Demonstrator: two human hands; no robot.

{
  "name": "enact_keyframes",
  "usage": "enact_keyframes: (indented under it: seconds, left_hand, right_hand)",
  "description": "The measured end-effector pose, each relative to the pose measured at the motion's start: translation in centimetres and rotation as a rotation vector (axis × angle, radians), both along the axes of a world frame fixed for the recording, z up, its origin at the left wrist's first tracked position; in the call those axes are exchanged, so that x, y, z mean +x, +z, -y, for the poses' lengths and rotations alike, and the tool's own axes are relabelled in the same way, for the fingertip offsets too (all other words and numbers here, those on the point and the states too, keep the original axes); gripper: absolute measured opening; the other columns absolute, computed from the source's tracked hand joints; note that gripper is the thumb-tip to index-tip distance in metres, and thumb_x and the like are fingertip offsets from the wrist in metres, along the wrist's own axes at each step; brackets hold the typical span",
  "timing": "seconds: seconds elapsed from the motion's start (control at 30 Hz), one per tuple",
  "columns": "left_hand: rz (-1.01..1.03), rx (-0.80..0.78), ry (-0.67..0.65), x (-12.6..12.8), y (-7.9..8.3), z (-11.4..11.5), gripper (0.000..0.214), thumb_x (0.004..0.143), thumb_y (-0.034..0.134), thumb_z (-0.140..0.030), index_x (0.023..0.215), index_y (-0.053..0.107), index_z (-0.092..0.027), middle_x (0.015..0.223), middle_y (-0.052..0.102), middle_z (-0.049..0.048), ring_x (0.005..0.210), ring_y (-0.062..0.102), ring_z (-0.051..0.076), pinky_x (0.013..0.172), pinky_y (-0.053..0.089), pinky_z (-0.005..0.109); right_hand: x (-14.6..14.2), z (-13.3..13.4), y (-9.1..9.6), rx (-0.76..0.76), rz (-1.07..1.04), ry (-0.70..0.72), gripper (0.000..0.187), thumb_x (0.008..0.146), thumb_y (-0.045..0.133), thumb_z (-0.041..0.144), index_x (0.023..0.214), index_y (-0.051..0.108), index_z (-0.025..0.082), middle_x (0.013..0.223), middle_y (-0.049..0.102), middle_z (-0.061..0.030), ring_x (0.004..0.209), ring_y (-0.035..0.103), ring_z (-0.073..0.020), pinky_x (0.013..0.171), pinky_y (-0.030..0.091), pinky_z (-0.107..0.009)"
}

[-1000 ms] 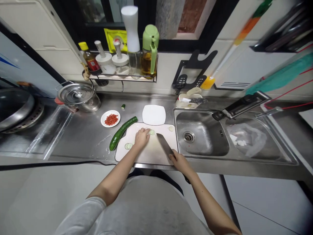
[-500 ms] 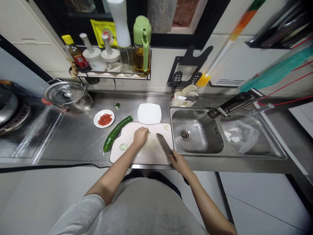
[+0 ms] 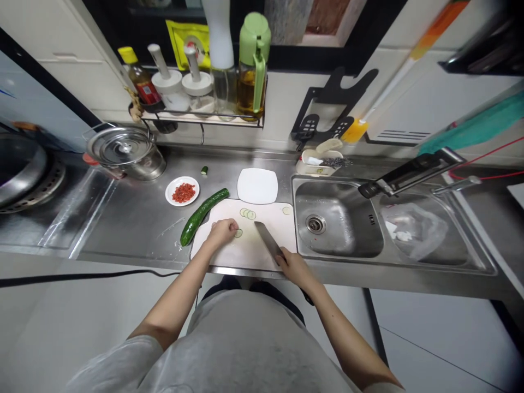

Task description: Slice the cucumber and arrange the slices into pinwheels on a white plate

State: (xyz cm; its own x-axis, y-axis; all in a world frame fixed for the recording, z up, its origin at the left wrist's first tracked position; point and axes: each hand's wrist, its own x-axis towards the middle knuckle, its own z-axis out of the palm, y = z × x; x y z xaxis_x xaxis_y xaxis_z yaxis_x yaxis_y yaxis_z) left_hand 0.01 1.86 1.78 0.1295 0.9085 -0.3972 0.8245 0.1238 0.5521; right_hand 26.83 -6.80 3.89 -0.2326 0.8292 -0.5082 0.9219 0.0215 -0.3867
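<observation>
My left hand [image 3: 221, 231] rests curled on the pale cutting board [image 3: 266, 251], fingertips against a cucumber slice [image 3: 238, 233]. Two more slices [image 3: 248, 213] lie near the board's far edge and one slice [image 3: 287, 210] sits at its far right corner. My right hand [image 3: 293, 267] grips the handle of a cleaver [image 3: 268, 241], whose blade lies low over the board's middle. A whole cucumber [image 3: 203, 215] lies diagonally along the board's left edge, on the steel counter.
A small dish of red bits [image 3: 182, 191], a cucumber end [image 3: 204, 170] and a white square plate [image 3: 257, 185] lie behind the board. A lidded pot [image 3: 125, 152] stands left, a sink [image 3: 338, 226] right, a bottle rack [image 3: 204, 82] on the wall.
My left hand has drawn back toward me and left, from the board's far edge to its near left part. The slices by the far edge are now uncovered. The knife shifted slightly left.
</observation>
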Motion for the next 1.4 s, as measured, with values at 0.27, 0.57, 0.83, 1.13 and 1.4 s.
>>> enact_keyframes:
  seconds: [0.27,0.57,0.83,1.13,1.4]
  left_hand:
    - [-0.188,0.089,-0.050,-0.6,-1.0,0.4,0.025,0.078,0.047,-0.016,0.093,0.066,-0.024,0.095,0.070,0.0045,0.094,0.061,0.023,0.089,0.035,0.039]
    - [-0.150,0.080,-0.002,-1.7,-1.9,0.6,0.026,0.079,0.051,-0.019,0.099,0.067,-0.025,0.100,0.067,0.0058,0.101,0.056,0.025,0.090,0.034,0.040]
    - [-0.131,0.063,0.019,-1.7,-2.1,0.5,0.027,0.077,0.052,-0.017,0.098,0.068,-0.025,0.100,0.066,0.0058,0.102,0.055,0.025,0.091,0.033,0.041]
    - [-0.127,0.055,0.013,-1.7,-2.0,0.5,0.029,0.077,0.053,-0.017,0.101,0.068,-0.026,0.100,0.066,0.0058,0.102,0.054,0.025,0.091,0.032,0.041]
    - [-0.089,0.056,-0.060,-1.9,-2.1,0.5,0.035,0.078,0.054,-0.020,0.108,0.068,-0.032,0.106,0.064,0.0058,0.110,0.051,0.027,0.094,0.030,0.043]
  right_hand:
    - [-4.8,-0.1,2.4,-0.059,0.177,0.216,0.025,0.097,0.031,0.027,0.112,0.049,0.019,0.095,0.068,-0.0098,0.089,0.063,-0.0215,0.067,0.033,-0.027]
    - [-7.0,-0.9,2.4,-0.080,0.223,0.232,0.028,0.097,0.027,0.027,0.116,0.047,0.019,0.097,0.068,-0.0106,0.092,0.063,-0.0212,0.070,0.037,-0.028]
    - [-7.7,-1.2,2.5,-0.090,0.248,0.253,0.027,0.096,0.030,0.026,0.113,0.049,0.018,0.097,0.068,-0.0102,0.092,0.063,-0.0211,0.070,0.038,-0.028]
    - [-7.9,-1.3,2.1,-0.089,0.241,0.258,0.028,0.096,0.029,0.026,0.116,0.048,0.018,0.097,0.068,-0.0112,0.092,0.064,-0.0228,0.071,0.040,-0.029]
    - [-8.4,-1.2,2.0,-0.069,0.273,0.254,0.030,0.095,0.029,0.021,0.118,0.048,0.018,0.094,0.069,-0.0119,0.092,0.065,-0.0227,0.071,0.042,-0.029]
